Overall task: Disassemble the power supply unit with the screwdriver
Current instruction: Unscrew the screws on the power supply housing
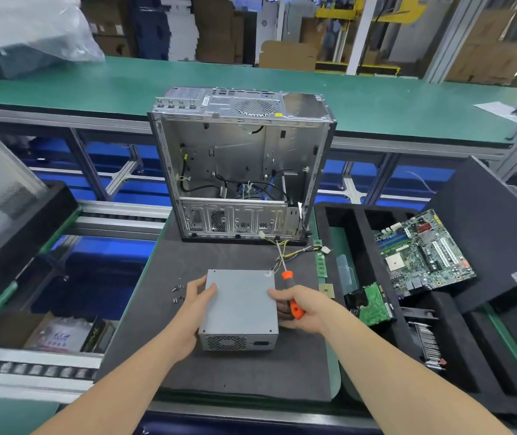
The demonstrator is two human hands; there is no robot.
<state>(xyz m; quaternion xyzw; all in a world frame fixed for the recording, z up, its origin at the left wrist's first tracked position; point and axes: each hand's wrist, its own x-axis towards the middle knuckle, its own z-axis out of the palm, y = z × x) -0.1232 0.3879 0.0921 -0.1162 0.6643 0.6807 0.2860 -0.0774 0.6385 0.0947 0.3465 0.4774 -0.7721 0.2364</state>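
Lower centre: grey power supply unit point(239, 306) flat on dark mat point(188, 255), vent face toward camera. Left hand point(192, 312) grips its left side, thumb on top. Right hand point(305, 307) clasps orange-handled screwdriver point(296, 310), fingertips touching unit's right edge, shaft pointing away. Loose screws point(177, 293) just left of left hand. Unit's wire bundle point(294, 254) trails toward centre. Right: motherboard point(423, 252) tilted in black foam tray point(338, 233). Centre: open computer case point(238, 171) standing at mat's far edge. Top: green bench point(125, 80).
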